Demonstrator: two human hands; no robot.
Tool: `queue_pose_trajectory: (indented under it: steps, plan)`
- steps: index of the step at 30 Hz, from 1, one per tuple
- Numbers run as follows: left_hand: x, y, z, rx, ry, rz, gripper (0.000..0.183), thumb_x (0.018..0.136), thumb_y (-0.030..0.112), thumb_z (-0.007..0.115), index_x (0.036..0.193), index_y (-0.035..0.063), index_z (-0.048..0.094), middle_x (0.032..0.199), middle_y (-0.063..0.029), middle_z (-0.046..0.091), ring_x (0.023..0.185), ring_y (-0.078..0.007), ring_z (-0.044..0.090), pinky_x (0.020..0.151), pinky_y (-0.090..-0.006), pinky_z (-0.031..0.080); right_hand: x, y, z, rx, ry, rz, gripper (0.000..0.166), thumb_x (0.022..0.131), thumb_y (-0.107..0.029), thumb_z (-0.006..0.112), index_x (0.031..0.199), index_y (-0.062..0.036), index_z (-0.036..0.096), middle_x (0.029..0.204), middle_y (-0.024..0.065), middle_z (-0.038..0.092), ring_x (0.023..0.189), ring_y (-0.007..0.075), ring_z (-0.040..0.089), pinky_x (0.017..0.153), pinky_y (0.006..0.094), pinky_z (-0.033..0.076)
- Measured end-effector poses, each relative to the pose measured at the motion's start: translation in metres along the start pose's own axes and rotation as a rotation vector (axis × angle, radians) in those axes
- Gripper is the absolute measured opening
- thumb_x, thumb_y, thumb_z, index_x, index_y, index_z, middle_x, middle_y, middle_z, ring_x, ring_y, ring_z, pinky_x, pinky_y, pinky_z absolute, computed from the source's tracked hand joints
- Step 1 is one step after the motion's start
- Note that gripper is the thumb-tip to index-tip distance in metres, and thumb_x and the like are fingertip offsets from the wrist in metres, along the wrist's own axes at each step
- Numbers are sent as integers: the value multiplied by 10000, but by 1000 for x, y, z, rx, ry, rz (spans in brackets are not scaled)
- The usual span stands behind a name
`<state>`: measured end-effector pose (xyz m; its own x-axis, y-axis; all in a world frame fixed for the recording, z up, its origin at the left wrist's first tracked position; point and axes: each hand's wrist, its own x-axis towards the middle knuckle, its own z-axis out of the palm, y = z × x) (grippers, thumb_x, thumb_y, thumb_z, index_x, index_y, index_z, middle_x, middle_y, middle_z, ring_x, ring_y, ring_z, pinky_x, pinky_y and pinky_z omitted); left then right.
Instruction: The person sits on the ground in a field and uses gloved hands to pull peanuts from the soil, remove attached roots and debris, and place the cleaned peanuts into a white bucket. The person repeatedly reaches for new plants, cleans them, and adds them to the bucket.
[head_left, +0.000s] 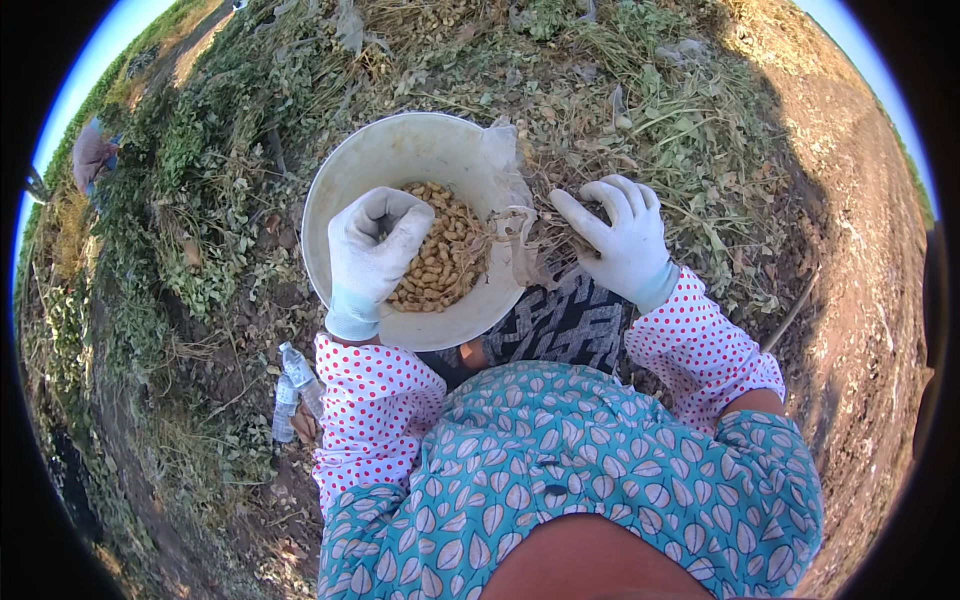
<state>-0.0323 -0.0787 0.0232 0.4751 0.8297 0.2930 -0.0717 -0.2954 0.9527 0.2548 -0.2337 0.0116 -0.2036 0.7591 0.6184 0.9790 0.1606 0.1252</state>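
A white round plastic bucket (405, 139) stands before me, with many peanuts in their shells (439, 262) at its bottom. My left hand (375, 244), in a white glove, is over the bucket's left part, its fingers curled; whether something lies between them is hidden. Dry roots and stems of a peanut plant (551, 225), with torn pale plastic film (501, 154), hang across the bucket's right rim. At the right end of these roots is my right hand (619, 232), also gloved, its index finger spread from the thumb; whether it grips the stems cannot be told.
Two clear plastic bottles (289, 397) lie on the soil left of my sleeve. Heaps of peanut vines (180, 142) surround the bucket on the left and beyond. A thin stick (793, 311) lies to the right. Another person (91, 156) is far off at the upper left.
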Motion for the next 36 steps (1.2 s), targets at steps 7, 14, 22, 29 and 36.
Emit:
queue_pose_trajectory:
  steps: [7,14,22,29,36]
  plan:
    - [28,-10,-27,961,129,257,450,973,299,748,1333,55,633,1241,-81,687,1083,-175,674,902,-366,553,-5,-1,-15,-80,151,-138,571,721,-199,712,1266,-366,726,1143,3,589,1112,251,606,888,446,482]
    - [52,13,31,73,-79,335,876,937,501,767,1562,4,406,1404,-182,621,1287,-235,613,1075,-382,487,-1,-11,-20,-52,124,-248,513,744,-230,690,1231,-383,738,1144,-3,595,1103,245,614,880,433,484]
    - [30,12,18,152,-114,-48,626,846,22,784,1434,5,568,1137,-69,726,746,-17,597,673,-186,498,-10,-2,-19,-114,197,-158,486,753,-236,767,1210,-396,734,1170,-24,608,1159,241,606,962,440,451]
    - [-3,-15,1,525,-683,1,411,910,224,732,1279,55,670,1057,-164,731,889,-320,724,827,-444,570,-22,4,-19,-128,236,-199,471,751,-247,784,1195,-393,728,1186,-12,621,1183,249,599,991,451,440]
    - [45,-25,-26,943,-15,-91,367,984,268,712,1258,29,667,1132,-146,725,986,-256,727,893,-381,565,-26,5,-28,-106,264,-240,442,735,-258,808,1148,-392,729,1191,-10,619,1192,253,598,986,444,445]
